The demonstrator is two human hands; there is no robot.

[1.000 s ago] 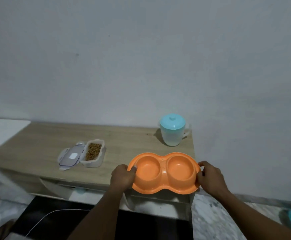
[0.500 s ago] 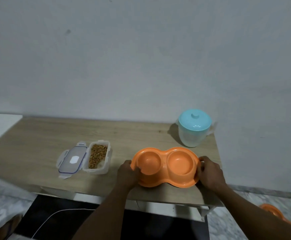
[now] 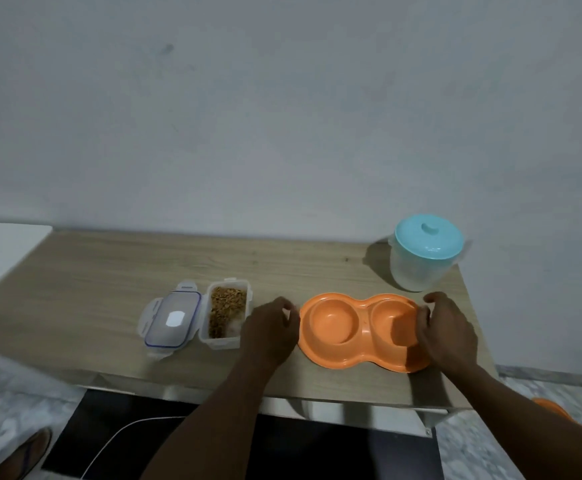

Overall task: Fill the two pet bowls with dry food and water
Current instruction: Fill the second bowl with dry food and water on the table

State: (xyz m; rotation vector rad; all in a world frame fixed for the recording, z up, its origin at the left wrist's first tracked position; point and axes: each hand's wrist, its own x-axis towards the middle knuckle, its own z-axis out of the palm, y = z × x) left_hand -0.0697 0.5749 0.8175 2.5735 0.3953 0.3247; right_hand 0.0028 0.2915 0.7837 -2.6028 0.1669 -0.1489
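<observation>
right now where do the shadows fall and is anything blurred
Head view: soft dim light; the jug throws its shadow leftward on the table, the right hand darkens the double bowl beneath it. Both hands look slightly motion-blurred; wide-angle bending at the edges.

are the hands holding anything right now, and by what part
Nothing is held. The left hand is open just off the orange double bowl's left end; the right hand hovers open at its right rim.

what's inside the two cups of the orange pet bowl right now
Nothing visible: both cups of the orange double bowl show bare orange plastic, no kibble or water. The right hand covers part of the right cup's rim, so that bit is hidden.
</observation>
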